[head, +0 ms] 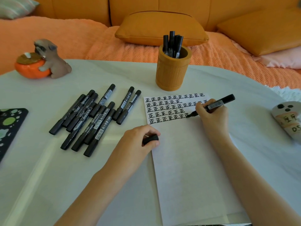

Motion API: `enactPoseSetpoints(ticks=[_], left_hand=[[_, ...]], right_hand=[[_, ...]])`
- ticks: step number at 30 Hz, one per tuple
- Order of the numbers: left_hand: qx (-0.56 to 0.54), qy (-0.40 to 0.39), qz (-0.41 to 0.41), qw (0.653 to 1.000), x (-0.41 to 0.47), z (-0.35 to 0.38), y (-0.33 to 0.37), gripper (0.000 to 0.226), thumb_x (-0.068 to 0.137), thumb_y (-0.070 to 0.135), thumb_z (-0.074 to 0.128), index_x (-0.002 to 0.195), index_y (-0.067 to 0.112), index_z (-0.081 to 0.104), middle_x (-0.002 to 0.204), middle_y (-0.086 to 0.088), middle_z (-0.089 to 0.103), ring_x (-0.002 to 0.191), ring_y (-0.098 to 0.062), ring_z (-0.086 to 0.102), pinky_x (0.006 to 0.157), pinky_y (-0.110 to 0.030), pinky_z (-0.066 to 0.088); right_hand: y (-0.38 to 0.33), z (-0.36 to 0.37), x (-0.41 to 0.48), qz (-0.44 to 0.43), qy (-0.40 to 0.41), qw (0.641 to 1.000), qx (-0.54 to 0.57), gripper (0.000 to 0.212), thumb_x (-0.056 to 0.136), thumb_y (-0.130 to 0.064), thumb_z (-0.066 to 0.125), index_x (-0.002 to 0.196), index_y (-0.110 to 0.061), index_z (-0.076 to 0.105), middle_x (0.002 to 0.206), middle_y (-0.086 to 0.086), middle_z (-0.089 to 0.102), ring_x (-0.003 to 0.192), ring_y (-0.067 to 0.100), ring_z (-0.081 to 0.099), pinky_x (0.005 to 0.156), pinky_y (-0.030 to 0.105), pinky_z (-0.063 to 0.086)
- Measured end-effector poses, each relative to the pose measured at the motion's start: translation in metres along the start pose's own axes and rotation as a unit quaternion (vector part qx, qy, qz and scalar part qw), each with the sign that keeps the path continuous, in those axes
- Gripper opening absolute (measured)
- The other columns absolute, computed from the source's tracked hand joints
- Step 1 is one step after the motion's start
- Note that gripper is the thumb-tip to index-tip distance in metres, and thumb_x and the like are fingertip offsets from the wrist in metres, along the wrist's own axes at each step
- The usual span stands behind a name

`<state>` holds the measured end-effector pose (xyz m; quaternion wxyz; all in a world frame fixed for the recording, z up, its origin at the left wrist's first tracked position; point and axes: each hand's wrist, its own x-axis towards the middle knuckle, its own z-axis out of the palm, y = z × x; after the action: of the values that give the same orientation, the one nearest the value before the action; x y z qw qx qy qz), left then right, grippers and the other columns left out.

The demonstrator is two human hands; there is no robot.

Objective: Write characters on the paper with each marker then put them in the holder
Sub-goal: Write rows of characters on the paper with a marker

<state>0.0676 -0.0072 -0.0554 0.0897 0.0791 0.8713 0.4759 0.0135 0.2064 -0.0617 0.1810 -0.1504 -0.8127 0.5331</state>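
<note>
Where tip meets sheet: the black marker (216, 103), a slim plastic barrel with a white barcode label, slants up toward 2 o'clock while its chisel tip touches the paper (187, 160) at the end of the fifth row.
Right hand (211, 113): grasping the marker, fingers curled round the lower barrel, the heel of the hand resting on the sheet.
Characters (171, 106): five rows of the same blocky, thick-stroked sign in black ink fill the top of the sheet; rows two and four are shorter.
Paper: a plain white, matte rectangle lying flat, blank below the rows.
Left hand (138, 141): clenched round a short black cap (150, 139), resting at the sheet's 9 o'clock edge.
Holder (172, 69): an ochre cylinder with fine vertical ribbing, upright at 12 o'clock from the paper, just beyond its top edge.
Stowed markers (172, 43): several black ones stand in the holder.
Loose markers (96, 118): a heap of capped black barrels at 9 o'clock, overlapping, all slanting the same way.
Surface (65, 176): rounded, under a smooth pale cloth.
Dog figurine (52, 61): grey and glossy, hugging an orange fruit-shaped pot (31, 69), at 10 o'clock.
Dark tray (9, 126): green-spotted, at the 9 o'clock rim.
Pale rounded object (288, 118): black dots and lettering, at 3 o'clock.
Cushion (161, 28): mustard, smooth, on a knitted orange throw (65, 39) at 12 o'clock.
</note>
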Motion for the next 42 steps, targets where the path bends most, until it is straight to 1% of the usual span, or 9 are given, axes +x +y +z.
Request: enactPoseSetpoints(ticks=[4, 10, 19, 22, 25, 28, 33, 38, 42], left_hand=[[0.0, 0.0, -0.001, 1.0, -0.001, 0.0, 0.001, 0.016, 0.083, 0.019, 0.068, 0.091, 0.033, 0.065, 0.09, 0.017, 0.068, 0.085, 0.005, 0.062, 0.076, -0.011, 0.047], [-0.004, -0.004, -0.006, 1.0, -0.001, -0.001, 0.001, 0.015, 0.083, 0.019, 0.068, 0.093, 0.031, 0.066, 0.092, 0.016, 0.068, 0.087, 0.003, 0.062, 0.078, -0.012, 0.047], [0.002, -0.002, -0.008, 1.0, -0.001, -0.001, 0.002, 0.016, 0.083, 0.019, 0.068, 0.092, 0.032, 0.066, 0.091, 0.018, 0.067, 0.086, 0.007, 0.061, 0.072, -0.003, 0.042], [0.004, 0.004, -0.004, 1.0, -0.002, -0.001, 0.004, 0.016, 0.083, 0.02, 0.068, 0.092, 0.034, 0.066, 0.089, 0.019, 0.067, 0.084, 0.004, 0.062, 0.072, -0.005, 0.044], [-0.002, 0.025, 0.012, 1.0, -0.003, -0.003, 0.006, 0.019, 0.083, 0.023, 0.068, 0.096, 0.036, 0.068, 0.09, 0.018, 0.068, 0.078, -0.001, 0.063, 0.072, -0.009, 0.047], [-0.059, 0.058, 0.023, 0.996, -0.004, -0.005, 0.012, 0.022, 0.082, 0.02, 0.069, 0.099, 0.033, 0.069, 0.083, 0.009, 0.07, 0.07, -0.003, 0.064, 0.071, -0.011, 0.048], [-0.148, 0.096, 0.008, 0.984, -0.002, -0.006, 0.015, 0.022, 0.076, 0.018, 0.075, 0.094, 0.02, 0.064, 0.083, 0.005, 0.073, 0.072, -0.012, 0.068, 0.075, -0.034, 0.057], [-0.173, 0.109, 0.005, 0.979, -0.002, -0.006, 0.019, 0.021, 0.072, 0.017, 0.077, 0.088, 0.017, 0.063, 0.082, 0.005, 0.073, 0.07, -0.01, 0.067, 0.068, -0.019, 0.053], [-0.169, 0.109, 0.005, 0.98, -0.002, -0.006, 0.02, 0.021, 0.072, 0.016, 0.078, 0.088, 0.017, 0.064, 0.081, 0.007, 0.074, 0.071, -0.008, 0.068, 0.071, -0.021, 0.054]], right_hand=[[0.0, 0.0, 0.0, -0.002, 0.016, 1.0, -0.001, 0.026, 0.086, -0.008, 0.058, 0.072, 0.009, 0.045, 0.056, -0.002, 0.028, 0.045, 0.006, 0.026, 0.042, 0.017, 0.021], [-0.001, -0.001, 0.0, 0.0, 0.038, 0.999, 0.01, 0.021, 0.085, -0.006, 0.057, 0.07, -0.007, 0.042, 0.058, -0.001, 0.029, 0.045, 0.006, 0.026, 0.043, 0.017, 0.022], [-0.001, -0.002, 0.0, 0.007, 0.039, 0.999, 0.016, 0.017, 0.084, -0.006, 0.056, 0.071, -0.006, 0.045, 0.058, 0.0, 0.029, 0.046, 0.006, 0.025, 0.043, 0.016, 0.021], [-0.002, -0.005, 0.002, 0.035, 0.039, 0.997, 0.049, 0.018, 0.083, -0.012, 0.058, 0.07, -0.008, 0.046, 0.059, 0.004, 0.033, 0.052, 0.011, 0.028, 0.051, 0.024, 0.025], [-0.011, -0.007, 0.002, 0.055, 0.006, 0.986, 0.156, 0.025, 0.086, -0.013, 0.064, 0.069, -0.012, 0.046, 0.055, 0.001, 0.036, 0.048, 0.013, 0.03, 0.047, 0.023, 0.027], [-0.026, -0.006, -0.006, 0.059, -0.067, 0.966, 0.243, 0.019, 0.087, -0.013, 0.068, 0.076, -0.013, 0.052, 0.049, -0.006, 0.042, 0.045, 0.011, 0.034, 0.042, 0.019, 0.029], [-0.04, 0.003, -0.03, 0.056, -0.147, 0.95, 0.269, 0.031, 0.086, -0.021, 0.068, 0.064, -0.015, 0.047, 0.05, 0.0, 0.033, 0.046, 0.014, 0.025, 0.042, 0.021, 0.023], [-0.044, 0.014, -0.045, 0.056, -0.151, 0.947, 0.278, 0.031, 0.091, -0.011, 0.062, 0.064, -0.012, 0.046, 0.046, -0.003, 0.032, 0.042, 0.011, 0.024, 0.041, 0.02, 0.022], [-0.046, 0.019, -0.051, 0.054, -0.174, 0.948, 0.262, 0.03, 0.091, -0.01, 0.061, 0.065, -0.008, 0.047, 0.047, -0.001, 0.034, 0.042, 0.012, 0.025, 0.041, 0.02, 0.024]])
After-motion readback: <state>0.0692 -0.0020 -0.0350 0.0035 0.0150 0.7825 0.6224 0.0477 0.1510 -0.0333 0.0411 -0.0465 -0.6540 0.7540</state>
